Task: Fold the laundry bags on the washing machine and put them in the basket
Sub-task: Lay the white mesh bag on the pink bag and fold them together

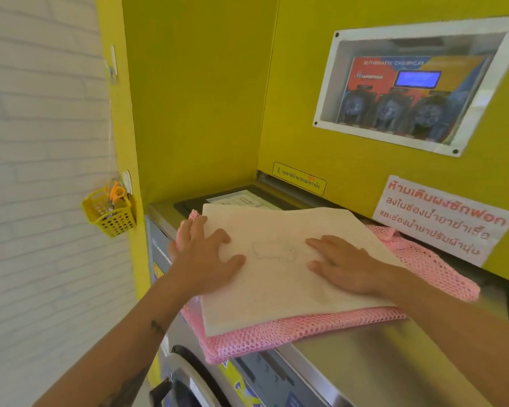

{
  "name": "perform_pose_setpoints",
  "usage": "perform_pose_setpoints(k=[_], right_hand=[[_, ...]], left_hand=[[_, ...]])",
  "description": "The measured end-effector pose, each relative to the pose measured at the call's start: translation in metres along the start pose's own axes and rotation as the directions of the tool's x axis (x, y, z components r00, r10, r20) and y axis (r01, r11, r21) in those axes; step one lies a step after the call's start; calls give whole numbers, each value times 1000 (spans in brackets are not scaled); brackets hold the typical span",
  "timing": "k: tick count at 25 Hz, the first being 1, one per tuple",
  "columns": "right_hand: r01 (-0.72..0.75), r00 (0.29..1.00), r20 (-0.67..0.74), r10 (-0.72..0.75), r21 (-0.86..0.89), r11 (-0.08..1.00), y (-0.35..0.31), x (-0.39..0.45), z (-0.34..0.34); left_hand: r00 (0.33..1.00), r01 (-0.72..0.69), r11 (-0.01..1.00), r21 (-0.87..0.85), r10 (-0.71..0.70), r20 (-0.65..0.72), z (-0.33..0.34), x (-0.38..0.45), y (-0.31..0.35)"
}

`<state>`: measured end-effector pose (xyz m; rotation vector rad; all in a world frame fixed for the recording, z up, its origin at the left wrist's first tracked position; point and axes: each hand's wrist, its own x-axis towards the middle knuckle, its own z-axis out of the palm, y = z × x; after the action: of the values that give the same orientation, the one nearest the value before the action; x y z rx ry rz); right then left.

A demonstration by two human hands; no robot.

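A cream mesh laundry bag [276,277] lies flat on top of a pink mesh laundry bag [306,330], both on the steel top of the washing machine [379,356]. My left hand [206,257] rests palm down on the cream bag's left part, fingers spread, reaching over its left edge. Flat on the bag's right part is my right hand [344,265], fingers apart and pointing left. Neither hand grips anything. The pink bag sticks out at the front, the right and the far left corner.
A small yellow basket [109,212] with orange scissors hangs on the white brick wall at the left. Yellow panels close the back and right, with a windowed pump box [409,89] and a Thai notice [441,221]. The washer door [185,383] is below.
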<state>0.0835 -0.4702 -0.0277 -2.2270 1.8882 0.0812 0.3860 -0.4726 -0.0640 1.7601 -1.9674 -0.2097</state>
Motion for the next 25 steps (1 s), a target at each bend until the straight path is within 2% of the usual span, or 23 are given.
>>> perform_pose_setpoints(k=[3, 5, 7, 8, 10, 11, 12, 16, 19, 22, 25], right_hand=[[35, 999, -17, -35, 26, 999, 0, -9, -8], [80, 987, -137, -87, -56, 995, -18, -22, -13], [219, 943, -232, -237, -101, 970, -54, -49, -15], [307, 931, -188, -312, -60, 950, -75, -67, -13], [372, 928, 30, -372, 13, 928, -111, -103, -5], [363, 926, 125, -356, -31, 931, -123, -114, 4], [354, 931, 140, -338, -111, 929, -131, -120, 16], [264, 935, -92, -341, -460, 848, -139, -118, 67], [223, 890, -247, -384, -499, 838, -132, -117, 70], [258, 842, -316, -437, -476, 841, -121, -125, 63], [349, 819, -305, -486, -408, 844, -106, -144, 53]], left_hand=[[993, 114, 966, -233, -111, 28, 0, -7, -12], [991, 132, 952, -277, -119, 62, 3, -15, -19], [991, 130, 960, -248, -119, 58, 3, -24, -17], [992, 129, 969, -209, -123, 41, 3, -28, -13], [993, 117, 982, -148, -117, 8, 1, -37, -3], [994, 104, 984, -142, -106, -1, 0, -42, 0], [996, 86, 985, -147, -89, -8, -1, -46, 1], [997, -39, 954, -297, 19, -68, -10, -61, 0], [985, -120, 922, -368, 64, -161, -19, -78, 0], [971, -232, 937, -263, 206, -124, -20, -101, -7], [953, -303, 953, 10, 303, 28, -10, -129, -19]])
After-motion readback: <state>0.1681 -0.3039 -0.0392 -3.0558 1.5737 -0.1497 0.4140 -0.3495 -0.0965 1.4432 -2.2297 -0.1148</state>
